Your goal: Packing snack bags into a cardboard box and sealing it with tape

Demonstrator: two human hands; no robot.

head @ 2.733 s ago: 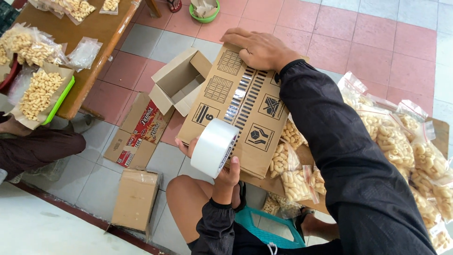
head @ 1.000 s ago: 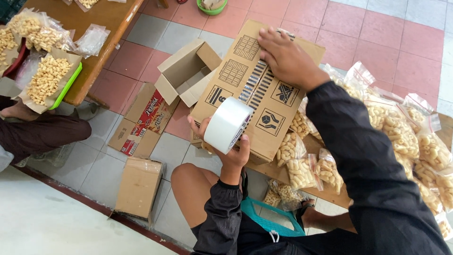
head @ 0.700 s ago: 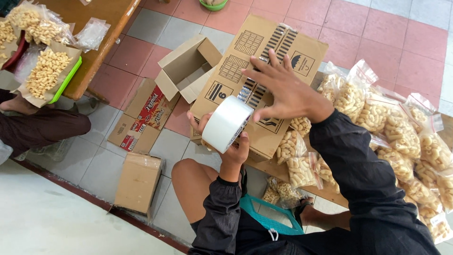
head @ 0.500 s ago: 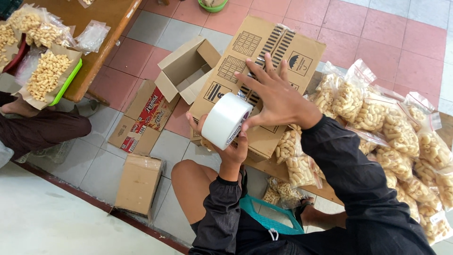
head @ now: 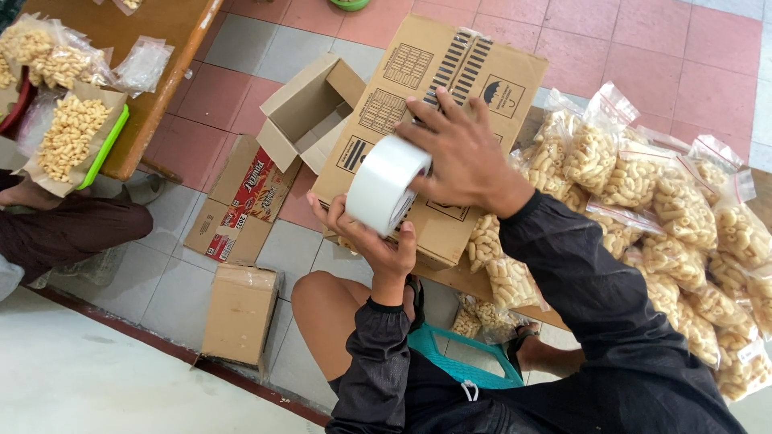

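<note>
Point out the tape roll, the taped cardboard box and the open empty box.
tape roll (head: 384,186), head view, on its white outer band.
taped cardboard box (head: 482,68), head view, on its top panel.
open empty box (head: 301,104), head view, on its inner wall.

My left hand (head: 371,241) and right hand (head: 462,157) are bare. Both my arms wear long black sleeves (head: 595,297) of a thin, creased fabric, snug at the cuffs. A white drawstring (head: 469,391) hangs at my waist, and my knee (head: 318,309) is uncovered.

Bright even daylight, soft shadows, sharp focus
</note>
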